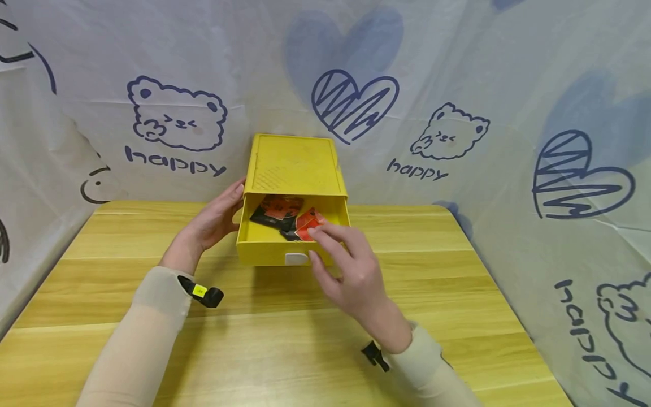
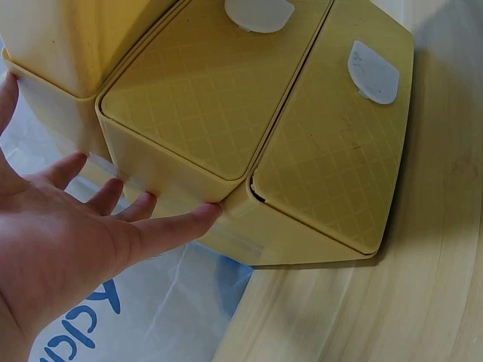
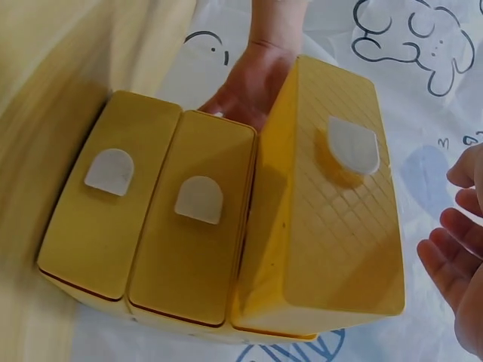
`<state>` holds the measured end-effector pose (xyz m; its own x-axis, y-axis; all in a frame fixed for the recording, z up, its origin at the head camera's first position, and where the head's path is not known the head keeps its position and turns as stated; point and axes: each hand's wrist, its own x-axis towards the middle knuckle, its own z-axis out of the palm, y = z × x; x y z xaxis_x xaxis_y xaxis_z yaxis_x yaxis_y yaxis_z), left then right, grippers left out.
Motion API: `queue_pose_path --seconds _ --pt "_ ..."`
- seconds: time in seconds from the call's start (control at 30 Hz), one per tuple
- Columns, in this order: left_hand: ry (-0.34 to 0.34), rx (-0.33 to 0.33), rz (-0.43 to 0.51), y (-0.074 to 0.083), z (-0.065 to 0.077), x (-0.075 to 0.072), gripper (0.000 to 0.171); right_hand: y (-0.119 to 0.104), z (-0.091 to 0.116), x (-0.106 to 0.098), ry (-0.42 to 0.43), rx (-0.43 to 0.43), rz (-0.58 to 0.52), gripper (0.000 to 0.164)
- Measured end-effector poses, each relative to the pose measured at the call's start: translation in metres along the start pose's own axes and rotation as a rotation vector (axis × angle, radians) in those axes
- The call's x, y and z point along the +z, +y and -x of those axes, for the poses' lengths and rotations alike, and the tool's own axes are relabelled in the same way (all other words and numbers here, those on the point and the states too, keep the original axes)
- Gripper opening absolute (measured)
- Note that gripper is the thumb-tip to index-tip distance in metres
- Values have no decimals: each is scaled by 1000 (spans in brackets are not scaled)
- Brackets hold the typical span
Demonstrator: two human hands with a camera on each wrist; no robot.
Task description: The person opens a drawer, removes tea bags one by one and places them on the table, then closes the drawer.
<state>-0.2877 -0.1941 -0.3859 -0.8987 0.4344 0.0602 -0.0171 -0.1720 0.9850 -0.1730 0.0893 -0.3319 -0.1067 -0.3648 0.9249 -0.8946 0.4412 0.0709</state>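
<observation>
A yellow three-drawer box (image 1: pixel 295 164) stands on the table, its top drawer (image 1: pixel 264 254) pulled out toward me. Inside that drawer lie black-and-red packets (image 1: pixel 277 209), one overlapping another with a bright red face (image 1: pixel 307 222). My left hand (image 1: pixel 216 220) supports the box's left side; in the left wrist view its spread fingertips (image 2: pixel 204 215) touch the side wall. Over the drawer's front right part is my right hand (image 1: pixel 356 271), fingers loosely bent, index fingertip close by the red packet. The right wrist view shows these fingers (image 3: pixel 441 264) apart from the drawer front, holding nothing.
Two lower drawers (image 3: pixel 155 204) with white tab handles are pushed in beneath the top one. The wooden table (image 1: pixel 244 350) extends around the box. Behind and to the right hangs a white sheet (image 1: pixel 285 68) printed with bears and hearts, close behind the box.
</observation>
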Motion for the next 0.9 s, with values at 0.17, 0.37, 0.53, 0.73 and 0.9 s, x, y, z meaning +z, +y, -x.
queue_pose_path --seconds 0.17,0.37,0.53,0.73,0.9 --pt "-2 6 5 1 0 0 52 5 -7 1 -31 49 -3 37" --pt "-3 4 5 1 0 1 52 14 -12 2 -196 169 -8 31" --pt "0 1 5 1 0 0 53 22 -16 3 -357 252 1 32" --pt "-1 -1 5 0 0 0 53 29 -21 6 -540 338 26 32" --pt "0 6 0 0 0 0 52 38 -29 8 -736 485 -31 36"
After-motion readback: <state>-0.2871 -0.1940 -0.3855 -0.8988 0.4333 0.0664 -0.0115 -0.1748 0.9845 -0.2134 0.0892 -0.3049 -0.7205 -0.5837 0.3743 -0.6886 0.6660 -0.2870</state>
